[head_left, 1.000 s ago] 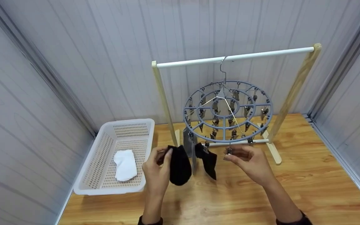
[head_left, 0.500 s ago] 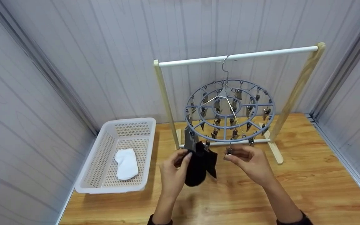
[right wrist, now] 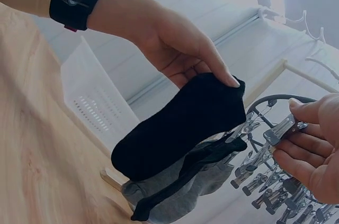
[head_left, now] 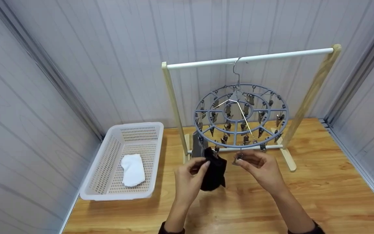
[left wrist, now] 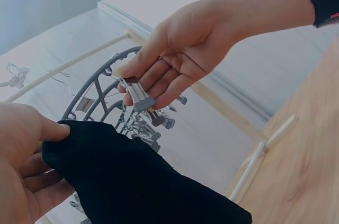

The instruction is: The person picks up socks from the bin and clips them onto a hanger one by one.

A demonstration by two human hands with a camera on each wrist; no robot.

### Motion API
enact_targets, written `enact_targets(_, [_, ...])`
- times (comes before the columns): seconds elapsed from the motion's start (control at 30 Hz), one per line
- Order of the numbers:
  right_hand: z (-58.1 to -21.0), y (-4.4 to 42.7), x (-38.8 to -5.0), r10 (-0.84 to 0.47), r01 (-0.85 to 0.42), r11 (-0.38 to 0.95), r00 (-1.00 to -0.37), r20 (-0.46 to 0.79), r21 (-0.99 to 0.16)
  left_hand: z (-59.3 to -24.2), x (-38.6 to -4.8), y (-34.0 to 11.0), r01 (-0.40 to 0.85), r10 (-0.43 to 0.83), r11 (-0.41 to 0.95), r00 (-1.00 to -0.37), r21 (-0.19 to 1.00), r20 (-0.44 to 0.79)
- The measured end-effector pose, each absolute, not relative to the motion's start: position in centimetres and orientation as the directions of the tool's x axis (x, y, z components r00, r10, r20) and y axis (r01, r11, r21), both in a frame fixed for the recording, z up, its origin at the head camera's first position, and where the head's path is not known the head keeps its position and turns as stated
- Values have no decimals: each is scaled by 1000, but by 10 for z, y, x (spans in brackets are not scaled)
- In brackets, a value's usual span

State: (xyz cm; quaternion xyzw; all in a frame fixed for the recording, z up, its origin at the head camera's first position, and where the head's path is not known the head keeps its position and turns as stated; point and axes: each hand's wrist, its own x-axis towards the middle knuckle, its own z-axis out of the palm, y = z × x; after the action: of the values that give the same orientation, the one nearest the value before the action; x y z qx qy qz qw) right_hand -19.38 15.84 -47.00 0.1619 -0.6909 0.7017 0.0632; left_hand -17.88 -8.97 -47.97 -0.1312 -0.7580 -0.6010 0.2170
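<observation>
In the head view the left hand (head_left: 189,180) pinches a black sock (head_left: 211,177) by its top edge, fingers behind and thumb in front. The right hand (head_left: 265,169) holds a metal clip (head_left: 238,158) between thumb and fingers, just right of the sock, at the near edge of the round grey hanger (head_left: 235,132). The right wrist view shows the held sock (right wrist: 177,123) apart from the clip (right wrist: 280,130). Behind it hang another black sock (right wrist: 196,168) and grey socks (right wrist: 212,179). In the left wrist view the clip (left wrist: 139,96) points toward the sock (left wrist: 137,176).
A white basket (head_left: 117,197) with a white sock (head_left: 133,170) in it stands on the wooden table (head_left: 323,182) at the left. The hanger hangs by its hook from the white bar (head_left: 206,63) of a wooden stand (head_left: 310,94). Several clips dangle under the ring.
The left hand has moved right with the black sock, which now overlaps the hanging black sock in the head view. The right hand keeps its hold on the clip, nearly still.
</observation>
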Motion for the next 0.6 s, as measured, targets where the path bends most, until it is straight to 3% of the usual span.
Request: enact_targets(0.6, [-468, 158, -189, -55, -282, -12, -958, 282, -959, -474, -182, -68, 490, -24, 222, -862, 843, 507])
